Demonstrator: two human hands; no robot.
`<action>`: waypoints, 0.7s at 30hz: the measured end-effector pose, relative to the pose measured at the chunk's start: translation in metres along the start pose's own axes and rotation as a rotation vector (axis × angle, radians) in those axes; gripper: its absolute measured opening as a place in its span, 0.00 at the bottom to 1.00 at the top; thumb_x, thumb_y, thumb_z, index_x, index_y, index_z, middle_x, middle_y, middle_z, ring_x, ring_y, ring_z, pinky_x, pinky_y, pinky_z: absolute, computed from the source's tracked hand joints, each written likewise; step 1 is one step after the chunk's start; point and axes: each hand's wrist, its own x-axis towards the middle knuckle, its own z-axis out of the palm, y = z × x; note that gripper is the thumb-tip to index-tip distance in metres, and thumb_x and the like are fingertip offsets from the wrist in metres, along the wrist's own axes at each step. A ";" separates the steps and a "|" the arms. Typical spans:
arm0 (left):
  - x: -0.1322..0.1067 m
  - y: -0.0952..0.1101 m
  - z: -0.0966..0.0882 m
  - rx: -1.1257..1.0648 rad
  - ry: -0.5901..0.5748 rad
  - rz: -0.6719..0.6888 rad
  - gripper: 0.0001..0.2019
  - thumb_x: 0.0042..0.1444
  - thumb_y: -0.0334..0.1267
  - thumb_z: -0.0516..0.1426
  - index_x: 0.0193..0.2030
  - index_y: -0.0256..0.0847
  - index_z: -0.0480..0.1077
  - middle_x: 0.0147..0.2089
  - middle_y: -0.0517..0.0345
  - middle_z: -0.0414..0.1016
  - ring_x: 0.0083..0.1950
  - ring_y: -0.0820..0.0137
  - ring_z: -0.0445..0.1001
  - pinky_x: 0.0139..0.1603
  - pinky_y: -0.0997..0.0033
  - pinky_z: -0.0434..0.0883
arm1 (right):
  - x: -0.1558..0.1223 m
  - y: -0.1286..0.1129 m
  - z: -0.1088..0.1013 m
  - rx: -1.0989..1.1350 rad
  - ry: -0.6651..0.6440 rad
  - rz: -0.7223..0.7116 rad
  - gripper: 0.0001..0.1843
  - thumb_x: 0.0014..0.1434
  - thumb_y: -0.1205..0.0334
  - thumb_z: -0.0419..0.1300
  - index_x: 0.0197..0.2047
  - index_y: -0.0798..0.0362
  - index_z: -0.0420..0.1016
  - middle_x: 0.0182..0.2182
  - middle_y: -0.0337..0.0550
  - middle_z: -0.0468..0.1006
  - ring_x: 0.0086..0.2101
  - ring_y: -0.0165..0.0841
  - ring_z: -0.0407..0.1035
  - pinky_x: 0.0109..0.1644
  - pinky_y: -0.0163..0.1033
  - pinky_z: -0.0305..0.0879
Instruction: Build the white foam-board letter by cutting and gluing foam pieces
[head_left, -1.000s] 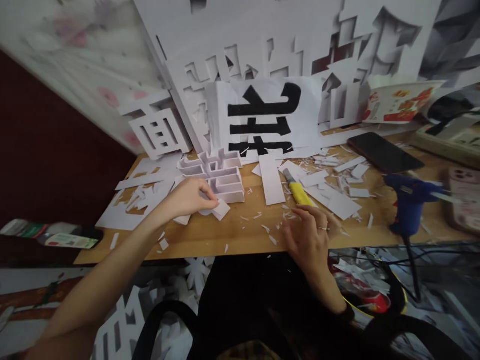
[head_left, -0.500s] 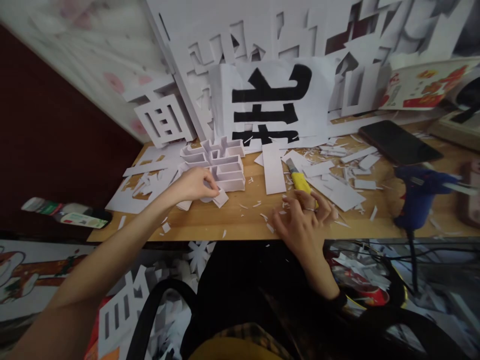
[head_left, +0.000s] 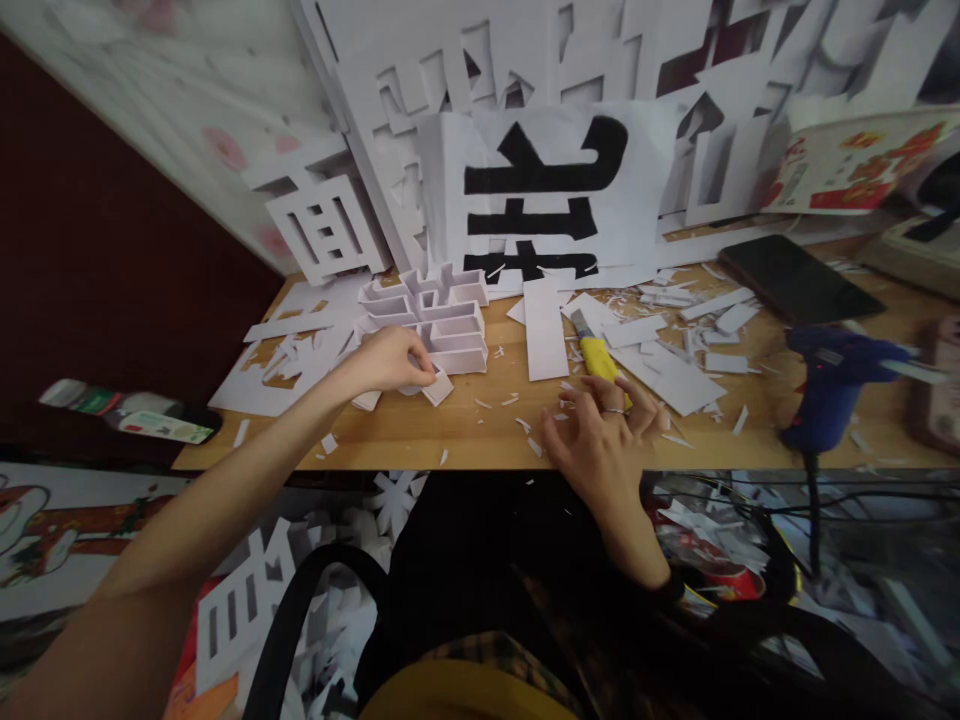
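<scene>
My left hand is closed in a pinch on a small white board piece at the near side of a hollow white board character, which lies on the wooden table. Its fingertips hide part of that piece. My right hand rests by the table's front edge with fingers spread. They lie near the back end of a yellow utility knife, whose blade points away from me, but are not wrapped round it. A white rectangular strip lies between the hands.
Behind stands a sheet with a black printed character, against cut-out white boards. White scraps, a black phone and a blue glue gun are on the right. A bottle lies at the left; a paper tub stands back right.
The view has shifted slightly. My left hand keeps its pinch at the character's near side, and my right hand stays spread by the utility knife.
</scene>
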 end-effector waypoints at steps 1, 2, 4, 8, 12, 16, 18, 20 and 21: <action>0.001 0.000 0.000 0.008 -0.001 -0.005 0.03 0.42 0.38 0.61 0.23 0.45 0.78 0.35 0.60 0.82 0.41 0.65 0.76 0.45 0.66 0.69 | 0.000 0.000 0.000 0.002 0.000 -0.001 0.11 0.62 0.53 0.60 0.42 0.51 0.77 0.51 0.50 0.78 0.59 0.52 0.60 0.63 0.61 0.48; 0.001 0.000 0.001 0.015 -0.001 -0.010 0.03 0.42 0.38 0.61 0.23 0.46 0.78 0.35 0.60 0.82 0.41 0.65 0.76 0.45 0.65 0.69 | 0.000 0.000 0.000 0.006 -0.001 0.000 0.11 0.62 0.53 0.60 0.41 0.51 0.77 0.51 0.50 0.78 0.59 0.52 0.60 0.63 0.61 0.48; 0.002 0.001 0.001 0.028 -0.002 -0.022 0.03 0.42 0.38 0.61 0.23 0.46 0.78 0.35 0.60 0.82 0.41 0.64 0.76 0.45 0.65 0.69 | 0.000 0.001 0.000 0.011 -0.002 0.001 0.11 0.62 0.54 0.60 0.41 0.51 0.77 0.51 0.50 0.78 0.58 0.51 0.61 0.63 0.61 0.47; 0.003 0.001 0.002 0.045 -0.005 -0.052 0.03 0.42 0.38 0.61 0.23 0.45 0.77 0.33 0.60 0.82 0.39 0.64 0.76 0.43 0.65 0.68 | 0.000 0.002 0.000 0.013 -0.004 -0.002 0.10 0.62 0.54 0.60 0.41 0.51 0.77 0.51 0.49 0.78 0.58 0.51 0.61 0.64 0.60 0.47; 0.004 -0.001 0.003 0.041 -0.015 -0.077 0.03 0.42 0.39 0.61 0.23 0.45 0.77 0.33 0.60 0.82 0.37 0.65 0.76 0.41 0.66 0.68 | -0.001 0.002 0.001 0.023 0.004 0.000 0.10 0.63 0.54 0.60 0.41 0.50 0.77 0.51 0.47 0.78 0.59 0.51 0.61 0.64 0.60 0.47; 0.005 -0.001 0.003 0.029 -0.024 -0.093 0.03 0.41 0.39 0.61 0.22 0.45 0.77 0.32 0.60 0.82 0.36 0.66 0.76 0.39 0.67 0.67 | -0.001 0.002 0.001 0.031 0.001 0.005 0.10 0.62 0.54 0.59 0.40 0.50 0.77 0.51 0.47 0.78 0.59 0.51 0.61 0.64 0.60 0.46; 0.005 -0.001 0.003 0.024 -0.022 -0.095 0.03 0.41 0.39 0.61 0.23 0.45 0.77 0.32 0.60 0.82 0.36 0.66 0.76 0.38 0.67 0.67 | -0.001 0.002 0.001 0.037 -0.008 0.017 0.10 0.62 0.53 0.59 0.40 0.50 0.77 0.51 0.47 0.78 0.59 0.50 0.61 0.64 0.59 0.46; 0.003 0.001 0.003 0.021 -0.022 -0.099 0.03 0.41 0.38 0.61 0.23 0.44 0.77 0.32 0.60 0.82 0.35 0.67 0.75 0.37 0.67 0.66 | -0.001 0.002 0.000 0.038 -0.018 0.027 0.10 0.62 0.53 0.59 0.39 0.50 0.77 0.51 0.47 0.78 0.59 0.50 0.61 0.64 0.58 0.46; 0.003 0.002 0.003 0.019 -0.023 -0.102 0.03 0.41 0.38 0.60 0.23 0.44 0.77 0.31 0.60 0.82 0.35 0.67 0.75 0.37 0.68 0.66 | -0.001 0.002 0.000 0.039 -0.021 0.027 0.11 0.62 0.53 0.59 0.39 0.50 0.77 0.51 0.47 0.78 0.59 0.50 0.61 0.64 0.58 0.46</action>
